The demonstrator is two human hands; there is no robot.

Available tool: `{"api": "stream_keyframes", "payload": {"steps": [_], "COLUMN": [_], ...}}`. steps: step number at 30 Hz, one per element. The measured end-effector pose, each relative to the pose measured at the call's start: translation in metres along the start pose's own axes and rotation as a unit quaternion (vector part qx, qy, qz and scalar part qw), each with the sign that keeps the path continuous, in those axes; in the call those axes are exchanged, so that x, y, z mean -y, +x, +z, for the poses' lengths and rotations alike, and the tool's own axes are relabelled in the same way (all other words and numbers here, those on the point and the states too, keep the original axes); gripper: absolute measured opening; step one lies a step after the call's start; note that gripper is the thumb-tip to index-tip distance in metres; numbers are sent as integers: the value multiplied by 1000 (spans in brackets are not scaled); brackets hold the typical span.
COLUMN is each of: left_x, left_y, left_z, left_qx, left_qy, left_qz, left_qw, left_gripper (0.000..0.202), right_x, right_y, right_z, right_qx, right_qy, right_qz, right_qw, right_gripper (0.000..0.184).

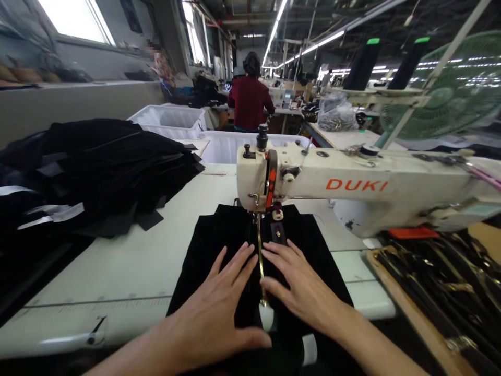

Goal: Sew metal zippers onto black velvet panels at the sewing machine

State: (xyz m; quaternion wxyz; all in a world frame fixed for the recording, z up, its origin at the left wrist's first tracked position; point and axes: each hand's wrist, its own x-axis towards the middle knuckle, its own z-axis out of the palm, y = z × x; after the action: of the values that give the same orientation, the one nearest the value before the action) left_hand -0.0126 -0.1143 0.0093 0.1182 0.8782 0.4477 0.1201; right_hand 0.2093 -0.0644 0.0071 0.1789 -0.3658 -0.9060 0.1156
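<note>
The black cloth [248,303] lay on the table [164,256] under the sewing machine's head [252,180], its near part reaching over the table's front edge. Along its middle ran a gold-toothed zip [260,261], in the gap between the two hands. The left hand [219,303] lay flat to the left of the zip, fingers spread and tips just beside the teeth, its thumb stretched out below the zip's pale end piece [266,316]. The right hand [303,277] pressed on the other side, fingers loosely extended and thumb next to the teeth. Neither hand was closed around anything.

Orange-red letters on the machine's arm [352,183] read "DUKI". A ruled scale [97,303] ran along the table's front edge, its figures too faint to read. A white label [309,349] on the cloth, near the right wrist, showed no legible print.

The exact spot where the needle met the cloth was hard to make out. The cloth's near end sank into shadow, and the picture's left edge cut off the black stack [102,167] at the table's left.
</note>
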Motion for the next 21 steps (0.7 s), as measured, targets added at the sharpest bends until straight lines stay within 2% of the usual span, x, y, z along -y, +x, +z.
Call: {"api": "stream_keyframes", "payload": {"steps": [1, 2, 4, 5, 6, 8, 10, 13, 16, 18, 21], "left_x": [-7, -12, -14, -12, -8, 0, 7, 13, 16, 16, 12], "left_y": [-11, -20, -32, -36, -37, -38, -38, -39, -40, -40, -41], "left_z": [4, 8, 11, 10, 7, -5, -21, -40, -50, -53, -49], "left_qx": [-17, -36, -63, -66, -62, -38, -1, 44, 58, 63, 70], "left_qy": [3, 8, 9, 0, -15, -50, -76, -88, -79, -71, -66], "left_qz": [9, 12, 2, -9, -20, -37, -42, -40, -44, -44, -12], "left_qw": [1000, 999, 998, 998, 998, 997, 996, 994, 994, 995, 995], "left_gripper": [100, 92, 62, 52, 47, 44, 44, 44, 46, 46, 46], "right_x": [7, 13, 19, 20, 19, 16, 11, 3, 0, 4, 16], "right_y": [-11, -21, -35, -38, -40, -38, -31, -17, -5, -4, -16], "right_z": [1, 3, 9, 12, 14, 13, 2, -28, -52, -54, -36], "right_qx": [12, 20, 16, 11, 8, 8, 10, 13, 42, 69, 72], "right_qy": [13, 18, 13, 9, 6, 13, 40, 120, 159, 120, 34], "right_qz": [-15, -33, -62, -68, -70, -71, -78, -74, -63, -90, -112], "right_qw": [1000, 999, 998, 998, 998, 997, 996, 990, 984, 986, 990], "right_gripper": [70, 87, 103, 100, 89, 58, 39, 31, 27, 26, 34]}}
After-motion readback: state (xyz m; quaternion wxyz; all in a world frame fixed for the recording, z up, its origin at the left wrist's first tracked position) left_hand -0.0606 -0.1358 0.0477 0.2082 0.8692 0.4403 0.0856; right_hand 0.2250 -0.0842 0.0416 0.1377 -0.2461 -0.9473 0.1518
